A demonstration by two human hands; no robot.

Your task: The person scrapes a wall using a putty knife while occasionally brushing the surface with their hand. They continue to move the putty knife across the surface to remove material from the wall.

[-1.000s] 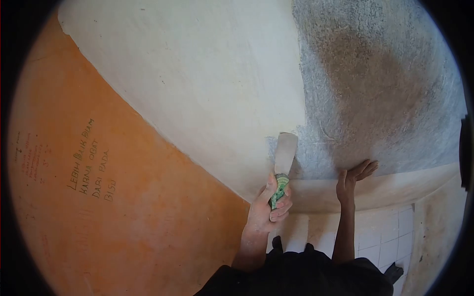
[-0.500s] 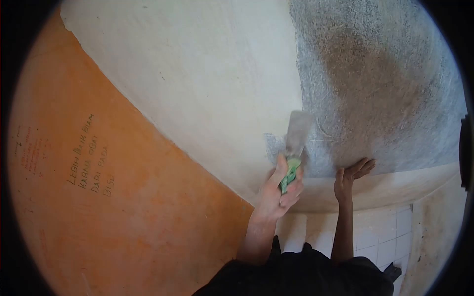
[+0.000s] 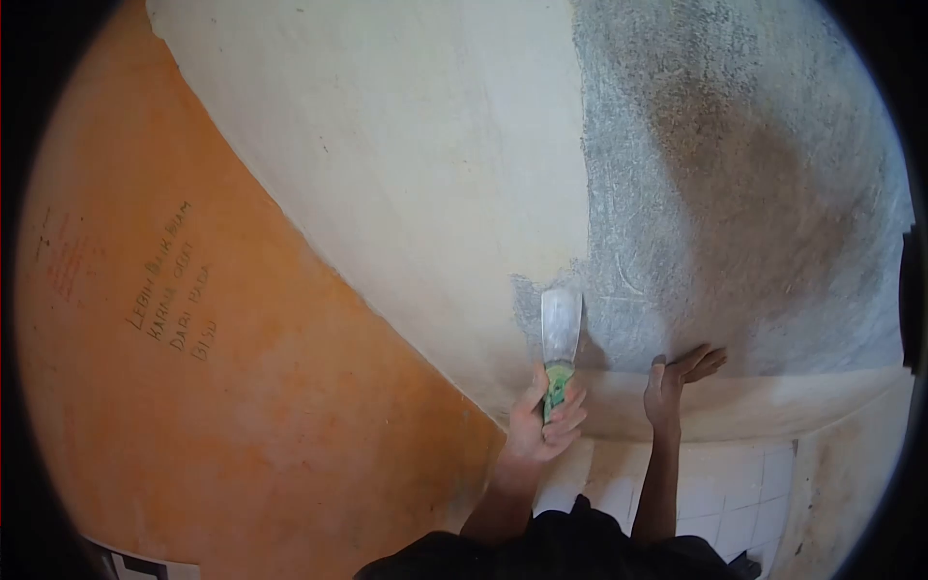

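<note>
A paint scraper [image 3: 561, 331] with a broad metal blade and a green handle is held in my left hand [image 3: 547, 422], fingers wrapped round the handle and thumb along its side. Its blade points up the wall, overlapping the small grey notch at the edge of the white coating [image 3: 425, 184]. To the right spreads a rough grey bare patch [image 3: 628, 232]. My right hand [image 3: 677, 382] lies against the lower edge of this patch, fingers stretched to the right and thumb up, holding nothing.
An orange wall [image 3: 280, 406] with handwriting fills the left side. Below the grey patch runs a pale band [image 3: 735, 401], with white tiles [image 3: 744, 493] beneath. A dark shadow falls across the grey patch. A black-and-white item [image 3: 140, 567] shows at the bottom left.
The scraper and my left hand have come down and slightly left, and the blade is sharper in view. My right hand stays on the wall, while the whole view has shifted slightly.
</note>
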